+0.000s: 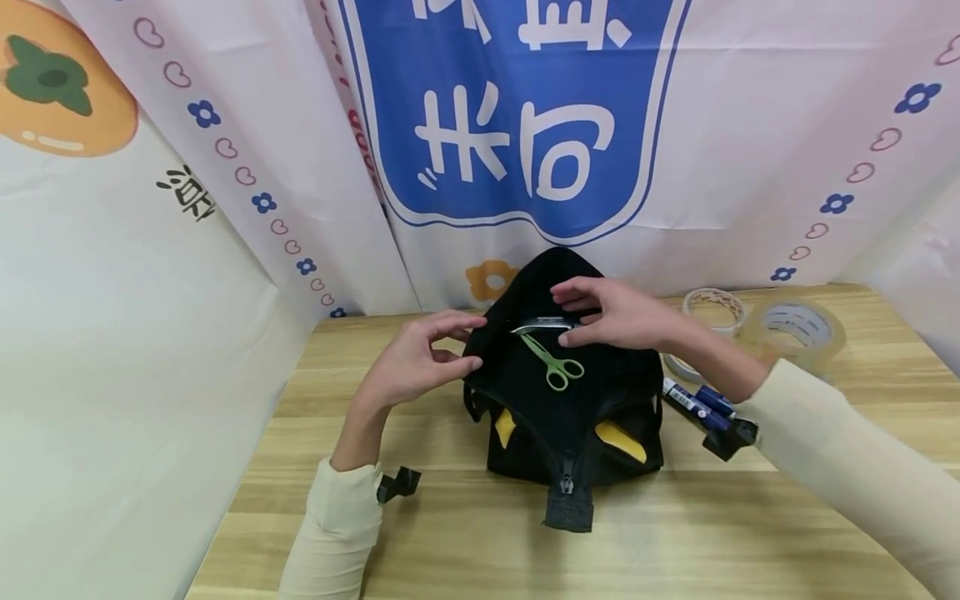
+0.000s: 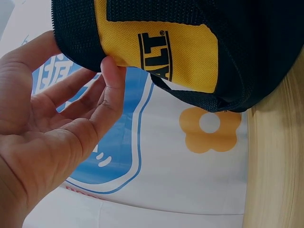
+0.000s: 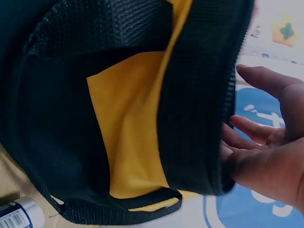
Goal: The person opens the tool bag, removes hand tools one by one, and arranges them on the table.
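A black tool bag (image 1: 495,358) with yellow panels stands on the table, its zippered mouth spread wide. Green-handled scissors (image 1: 555,367) show against its black interior, beside a slim silver tool (image 1: 543,322) whose kind is unclear. At the bag's left rim, my left hand (image 1: 416,354) touches the edge with thumb and forefinger, fingers loosely bent. My right hand (image 1: 618,312) reaches over the right side of the mouth with fingers spread, close to the silver tool's end. In the right wrist view, some fingertips of the right hand (image 3: 270,137) are hidden behind the rim.
Right of the bag lie a white tape roll (image 1: 712,310), a clear tape roll (image 1: 798,329) and blue markers (image 1: 693,404), partly under my right forearm. A printed cloth (image 1: 450,242) hangs behind the wooden table (image 1: 420,533).
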Demonstrator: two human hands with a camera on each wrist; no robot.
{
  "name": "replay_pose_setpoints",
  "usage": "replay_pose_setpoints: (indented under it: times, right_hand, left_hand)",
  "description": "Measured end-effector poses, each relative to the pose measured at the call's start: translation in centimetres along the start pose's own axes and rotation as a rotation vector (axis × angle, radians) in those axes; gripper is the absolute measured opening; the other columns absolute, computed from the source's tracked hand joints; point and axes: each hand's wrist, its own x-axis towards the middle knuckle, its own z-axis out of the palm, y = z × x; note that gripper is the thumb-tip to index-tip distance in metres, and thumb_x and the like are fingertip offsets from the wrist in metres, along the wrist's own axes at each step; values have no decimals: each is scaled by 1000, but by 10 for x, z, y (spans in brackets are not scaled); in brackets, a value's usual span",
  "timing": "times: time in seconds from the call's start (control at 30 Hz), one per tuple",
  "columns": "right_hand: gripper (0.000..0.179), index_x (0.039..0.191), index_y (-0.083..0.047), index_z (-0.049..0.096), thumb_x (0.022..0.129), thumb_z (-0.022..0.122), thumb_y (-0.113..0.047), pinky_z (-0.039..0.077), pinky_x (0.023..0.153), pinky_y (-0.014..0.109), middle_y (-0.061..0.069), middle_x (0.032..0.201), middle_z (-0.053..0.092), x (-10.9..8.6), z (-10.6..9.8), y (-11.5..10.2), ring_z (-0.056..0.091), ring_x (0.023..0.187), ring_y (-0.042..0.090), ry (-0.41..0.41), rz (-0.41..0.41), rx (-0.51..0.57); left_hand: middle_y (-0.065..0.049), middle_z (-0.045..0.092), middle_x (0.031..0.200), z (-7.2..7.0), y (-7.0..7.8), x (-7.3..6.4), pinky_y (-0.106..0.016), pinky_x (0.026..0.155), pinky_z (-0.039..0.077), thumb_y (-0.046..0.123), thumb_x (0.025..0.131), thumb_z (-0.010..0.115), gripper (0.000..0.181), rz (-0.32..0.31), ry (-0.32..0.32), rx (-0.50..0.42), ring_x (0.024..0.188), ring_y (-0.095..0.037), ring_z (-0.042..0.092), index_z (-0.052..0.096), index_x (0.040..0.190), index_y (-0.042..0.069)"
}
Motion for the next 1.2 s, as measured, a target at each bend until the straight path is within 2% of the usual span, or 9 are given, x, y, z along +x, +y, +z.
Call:
replay_pose_setpoints:
  times: [0.2,0.4,0.67,0.87,1.2]
  right_hand:
    - [72,156,0,49,95,80,-22,48,119,58,23,161,52,20,5,6,53,147,42,-36,6,-152]
    - [77,154,0,52,88,84,-23,44,121,57,23,155,59,42,12,18,57,143,39,-60,-9,-301]
    - [76,155,-1,53,88,84,-22,42,123,59,21,158,56,59,28,32,52,147,41,-113,37,-386]
    - [77,155,0,52,88,85,-21,42,122,59,22,158,54,66,33,41,51,147,42,-113,56,-401]
    - [79,155,0,50,87,85,-18,42,124,56,21,160,53,73,46,51,49,149,40,-16,71,-273]
  left_hand:
    - [-11,65,148,0,1,3,-40,95,65,9,94,81,50,7,-4,-8,121,-30,68,69,142,7]
    - [-12,65,148,1,1,2,-37,94,65,7,94,81,49,7,-9,-26,120,-30,68,69,142,6]
    - [-12,65,148,3,1,1,-35,93,65,6,95,80,48,5,-9,-25,120,-30,68,69,141,6]
    - [-12,64,148,2,2,0,-34,93,65,5,94,80,49,3,-9,-28,120,-30,68,69,142,6]
    - [-13,64,148,-1,2,-2,-33,93,65,5,94,81,49,0,-4,-22,120,-31,68,69,142,5]
